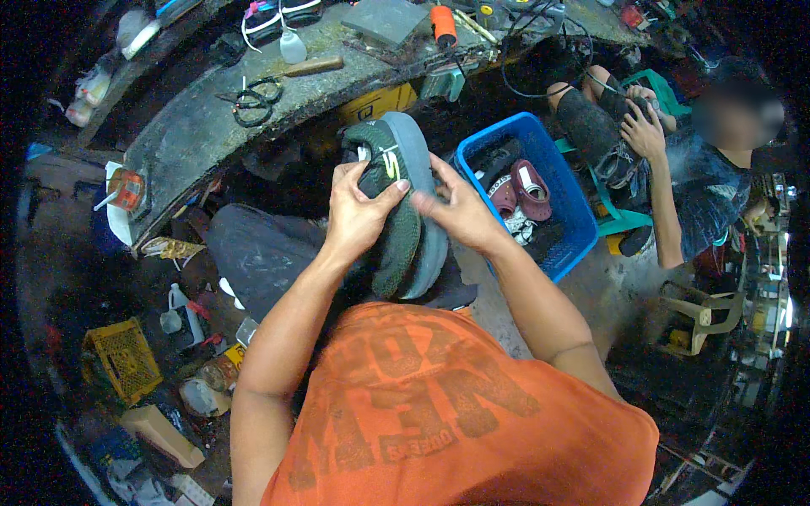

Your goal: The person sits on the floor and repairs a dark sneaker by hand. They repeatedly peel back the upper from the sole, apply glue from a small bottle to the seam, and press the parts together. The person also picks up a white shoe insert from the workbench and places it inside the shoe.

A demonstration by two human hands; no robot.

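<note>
A dark green sneaker (390, 240) with a thick grey sole (412, 143) is held over my lap, its length running away from me. My left hand (359, 211) grips the upper, thumb pressed near the pale marking on its side. Along the sole's right edge, my right hand (464, 211) curls its fingers round the sole, and its thumb, slightly blurred, lies on the sole's side. The underside of the shoe cannot be seen. To the right of it stands a blue plastic basket (582, 223) holding maroon clogs (531, 192).
Beyond my knees curves a worn workbench (198, 148) with scissors (256, 103), a wooden-handled tool (314, 66) and an orange cylinder (443, 27). A seated person (704, 190) handles a dark shoe at right. At lower left are a yellow crate (122, 361) and a white jug (183, 314).
</note>
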